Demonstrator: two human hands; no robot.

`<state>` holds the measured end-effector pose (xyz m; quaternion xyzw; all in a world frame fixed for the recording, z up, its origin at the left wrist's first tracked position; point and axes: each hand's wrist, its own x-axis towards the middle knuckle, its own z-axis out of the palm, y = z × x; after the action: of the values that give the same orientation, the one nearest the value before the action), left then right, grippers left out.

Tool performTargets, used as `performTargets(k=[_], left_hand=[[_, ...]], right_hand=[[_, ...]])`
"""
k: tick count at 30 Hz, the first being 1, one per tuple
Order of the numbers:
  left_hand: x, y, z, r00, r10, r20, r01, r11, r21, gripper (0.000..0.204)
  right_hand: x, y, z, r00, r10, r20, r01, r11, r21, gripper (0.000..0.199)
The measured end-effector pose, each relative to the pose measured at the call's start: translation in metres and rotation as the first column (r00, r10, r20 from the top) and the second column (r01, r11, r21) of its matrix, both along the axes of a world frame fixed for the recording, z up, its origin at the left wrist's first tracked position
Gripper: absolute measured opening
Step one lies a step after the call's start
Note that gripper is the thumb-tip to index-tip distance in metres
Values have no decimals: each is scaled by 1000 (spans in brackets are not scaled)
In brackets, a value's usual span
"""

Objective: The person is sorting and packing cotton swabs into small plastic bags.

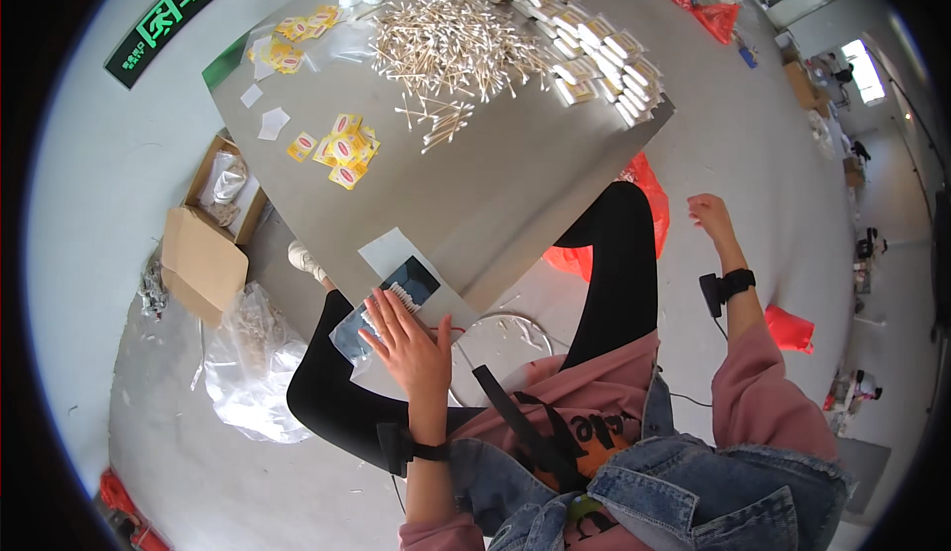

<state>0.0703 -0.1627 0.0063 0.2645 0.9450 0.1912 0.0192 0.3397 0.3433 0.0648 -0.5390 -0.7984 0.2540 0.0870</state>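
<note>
My left hand (409, 346) lies with fingers stretched out over a small row of cotton swabs (404, 293) at the table's near corner. The swabs rest on a dark, glossy flat piece (420, 278); clear plastic shows beside the hand. Part of the row is hidden under my fingers. Off the table to the right, my right hand (708, 216) is raised in the air, fingers curled in, with nothing visible in them. A big heap of loose cotton swabs (446, 46) covers the far middle of the table, with a few strays (444, 123) at its near edge.
Yellow printed cards (347, 150) lie in a pile on the table's left side. Packed swab bundles (604, 55) are stacked at the far right. An opened cardboard box (205, 264) and a clear plastic bag (253, 373) stand on the floor at left; a red bag (649, 214) hangs beyond my knee.
</note>
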Motion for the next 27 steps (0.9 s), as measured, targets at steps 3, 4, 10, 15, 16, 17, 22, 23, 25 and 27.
performTargets(k=[3,4,10,15,16,17,22,23,25,27], left_hand=[[-1,1,1,1000,8,-4,-8,1000,25,89],[-1,-4,0,1000,13,-13,-12,999,40,86],[-10,-18,3,989,120,-91,-77,920,385,63],[-25,-39,5,926,365,-101,-282,842,460,47],[-27,-44,3,913,402,-65,-320,808,495,47],[-29,-48,0,899,436,-28,-357,770,528,47],[-32,-48,1,890,455,11,-381,731,566,44],[-32,-48,0,885,464,14,-391,729,561,44],[-32,-46,-3,904,427,32,-362,722,589,45],[-34,-45,-4,899,437,37,-377,727,574,45]], right_hand=[[-51,9,-25,957,263,-118,-213,922,324,18],[-101,-19,-24,904,370,-214,-307,910,279,18],[-320,-154,-13,497,864,78,-763,393,513,19],[-380,-180,-29,260,882,393,-825,-9,565,8],[-382,-181,-31,258,861,439,-818,-47,573,8],[-384,-180,-32,257,837,483,-811,-85,578,8],[-384,-173,-24,233,880,415,-751,-108,651,8],[-384,-173,-22,254,899,358,-709,-79,700,8],[-382,-175,-17,263,923,279,-679,-28,734,11],[-380,-184,-12,308,950,54,-606,152,781,14]])
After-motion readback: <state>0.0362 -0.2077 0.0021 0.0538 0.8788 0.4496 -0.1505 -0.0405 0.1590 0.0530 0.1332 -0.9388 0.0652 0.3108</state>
